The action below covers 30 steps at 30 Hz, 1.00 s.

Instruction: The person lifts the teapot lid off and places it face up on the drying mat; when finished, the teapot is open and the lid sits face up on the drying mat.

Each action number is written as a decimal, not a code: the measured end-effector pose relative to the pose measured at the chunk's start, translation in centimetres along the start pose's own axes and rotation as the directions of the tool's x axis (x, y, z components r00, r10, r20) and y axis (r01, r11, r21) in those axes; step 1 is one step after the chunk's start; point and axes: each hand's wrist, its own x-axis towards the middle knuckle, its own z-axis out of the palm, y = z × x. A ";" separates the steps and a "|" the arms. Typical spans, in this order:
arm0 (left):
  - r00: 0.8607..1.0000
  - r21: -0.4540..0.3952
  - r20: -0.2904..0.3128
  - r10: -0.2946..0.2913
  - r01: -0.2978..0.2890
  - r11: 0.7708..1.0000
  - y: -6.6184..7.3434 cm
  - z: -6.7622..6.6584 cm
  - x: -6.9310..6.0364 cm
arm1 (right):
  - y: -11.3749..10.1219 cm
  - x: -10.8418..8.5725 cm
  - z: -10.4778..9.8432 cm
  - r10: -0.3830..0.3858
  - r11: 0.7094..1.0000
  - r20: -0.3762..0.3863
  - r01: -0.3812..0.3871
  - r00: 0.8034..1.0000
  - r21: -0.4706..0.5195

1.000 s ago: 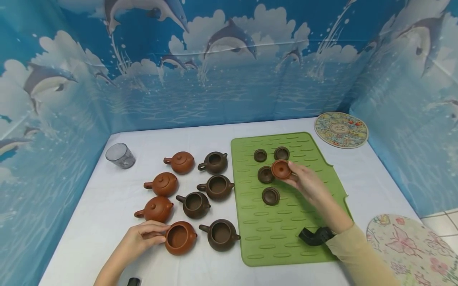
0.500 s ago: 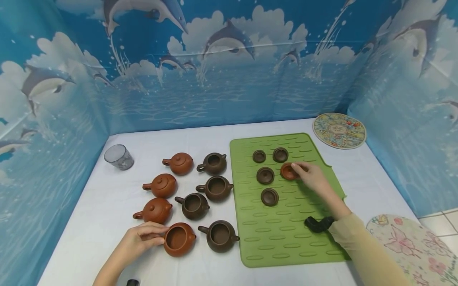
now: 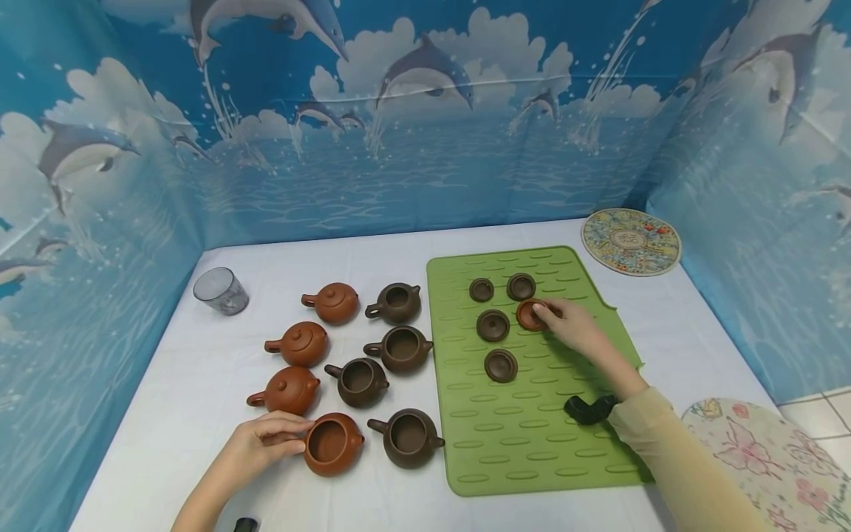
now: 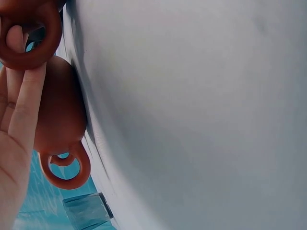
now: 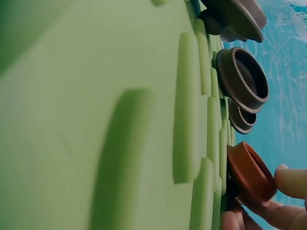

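My left hand (image 3: 264,448) grips the handle of the open orange-brown teapot (image 3: 333,444) at the front left. In the left wrist view, fingers of that hand (image 4: 24,105) pass at the round handle (image 4: 52,40). Over the green mat, my right hand (image 3: 575,329) pinches the orange-brown lid (image 3: 530,315), its hollow side up. The right wrist view shows this lid (image 5: 252,172) tilted, with the thumb on its rim and fingers beneath. Dark brown lids (image 3: 493,325) lie just left of it on the mat, hollow side up.
Three lidded orange-brown teapots (image 3: 305,344) and several open dark teapots (image 3: 402,349) stand left of the green mat (image 3: 525,443). A glass (image 3: 222,291) leans at the back left. Round patterned mats (image 3: 631,242) lie at the right; a black curved object (image 3: 589,410) is near the right sleeve.
The right hand has carried the orange-brown lid slightly right, away from the dark lid it overlapped, then a little back to the left and up. The left hand has stayed at its teapot.
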 end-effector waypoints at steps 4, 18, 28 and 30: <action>1.000 -0.015 0.012 -0.022 0.022 1.000 0.0 -0.1 0.0 | -0.1 0.0 0.0 0.003 1.000 0.000 -0.003 1.000 0.009; 0.999 -0.003 0.019 -0.051 0.051 0.999 0.1 -0.1 0.1 | -0.5 -0.1 -0.7 0.048 0.994 -0.014 -0.047 0.999 0.096; 0.987 0.205 -0.155 -0.029 0.061 0.977 2.1 -1.8 0.0 | -6.0 -0.3 -0.2 -0.101 0.988 -0.161 0.118 0.982 0.099; 0.979 0.260 -0.204 0.008 0.046 0.964 2.3 -2.5 0.0 | -7.9 -0.3 0.6 -0.158 0.976 -0.162 0.179 0.974 0.125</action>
